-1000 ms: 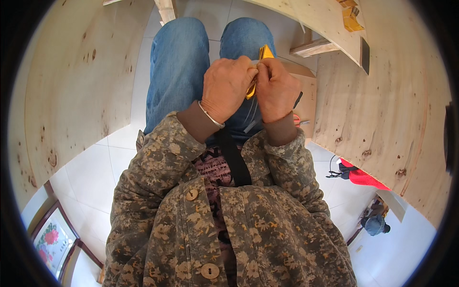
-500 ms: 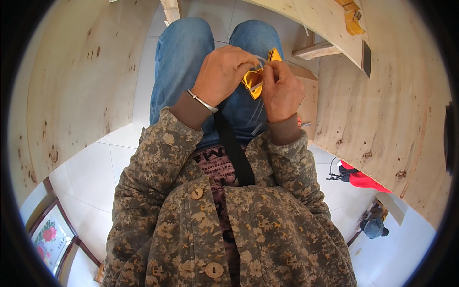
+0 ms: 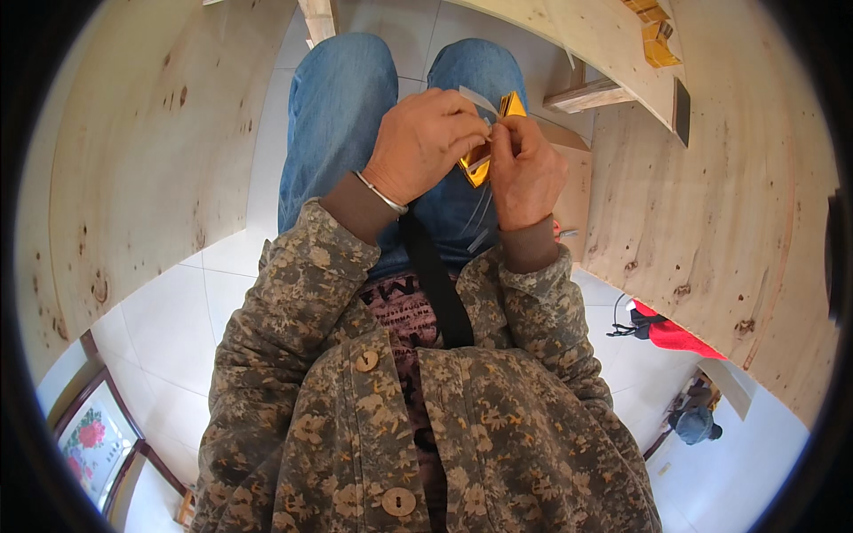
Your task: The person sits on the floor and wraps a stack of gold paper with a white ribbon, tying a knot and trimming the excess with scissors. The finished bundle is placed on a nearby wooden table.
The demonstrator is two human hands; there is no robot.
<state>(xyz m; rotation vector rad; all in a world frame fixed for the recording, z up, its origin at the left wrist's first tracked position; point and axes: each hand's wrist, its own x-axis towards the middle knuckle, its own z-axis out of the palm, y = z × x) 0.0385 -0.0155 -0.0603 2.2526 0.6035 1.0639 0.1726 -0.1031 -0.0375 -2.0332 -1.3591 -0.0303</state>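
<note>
Above my lap, my right hand is closed on a folded piece of shiny gold foil paper, whose upper corner sticks out above the fingers. My left hand meets it from the left, thumb and forefinger pinched together at a clear plastic strip. One end of this strip rises above the fingertips. Thin clear strands hang below the foil piece toward my thigh. The two sets of fingertips nearly touch and hide where strip and foil meet.
Plywood boards stand at the left and right. More folded gold pieces lie on the tabletop at upper right. A cardboard box is beside my right knee, with a small red-and-metal item by it. A red bag sits lower right.
My left hand has shifted slightly right, up against the right fingertips. More of the clear strip's end now shows above the fingers, and less of the foil is visible.
</note>
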